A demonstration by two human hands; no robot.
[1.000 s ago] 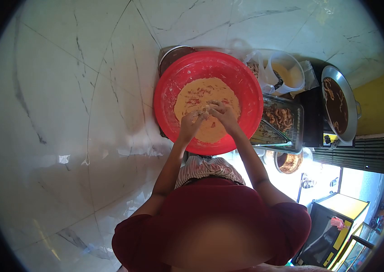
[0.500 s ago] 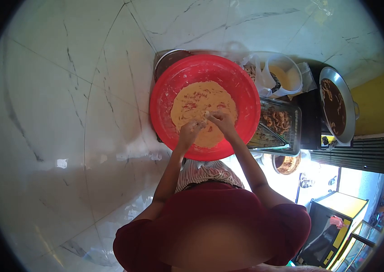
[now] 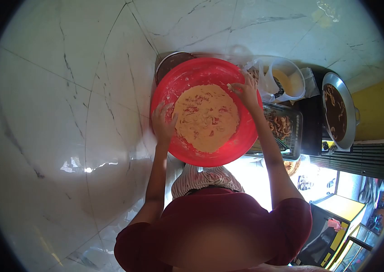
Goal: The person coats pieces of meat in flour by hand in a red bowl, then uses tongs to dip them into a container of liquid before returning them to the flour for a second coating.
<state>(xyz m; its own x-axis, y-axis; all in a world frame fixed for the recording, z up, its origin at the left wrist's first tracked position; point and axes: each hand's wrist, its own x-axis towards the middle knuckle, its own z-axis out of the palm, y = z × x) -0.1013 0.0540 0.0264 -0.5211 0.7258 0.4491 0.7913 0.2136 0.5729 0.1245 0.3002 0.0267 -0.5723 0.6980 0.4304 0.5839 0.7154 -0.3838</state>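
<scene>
A wide red basin (image 3: 246,136) holds a layer of pale orange flour mixture (image 3: 208,118), with reddish patches where the basin's bottom shows through. At the basin's left rim is my left hand (image 3: 164,121), fingers spread and nothing visible in it. My right hand (image 3: 245,93) is over the upper right rim, its fingers apart, with pale flour on the fingertips. Beside it stand a plastic bag of pale strips (image 3: 253,72) and a clear tub of yellowish liquid (image 3: 289,79).
Right of the basin lies a rack tray of fried pieces (image 3: 280,127). Farther right, a large pan of dark oil (image 3: 337,109) holds frying strips. A metal-rimmed bucket (image 3: 169,63) is partly behind the basin. Yellow-black cabinet (image 3: 332,217) at lower right.
My hands have parted from over the middle of the flour. The left went to the left rim, the right up to the upper right rim. The small pale piece between them is no longer seen.
</scene>
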